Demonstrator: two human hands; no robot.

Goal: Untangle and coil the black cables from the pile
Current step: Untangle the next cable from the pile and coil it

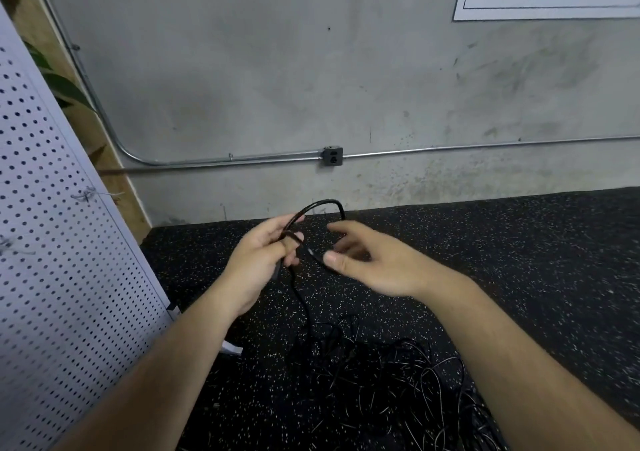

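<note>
A black cable point(322, 204) arches in a small loop between my two hands, above the floor. My left hand point(258, 256) is shut on one side of the loop, fingers curled round it. My right hand point(367, 260) pinches the other side between thumb and fingers, the remaining fingers spread. From the left hand a strand of the same cable drops down to a tangled pile of black cables point(391, 374) lying on the floor between my forearms. The lower right of the pile is hidden behind my right forearm.
The floor is black speckled rubber matting point(536, 260). A white perforated panel point(52, 260) leans at the left. A grey concrete wall point(311, 87) with a metal conduit and an outlet box point(332, 156) stands close ahead.
</note>
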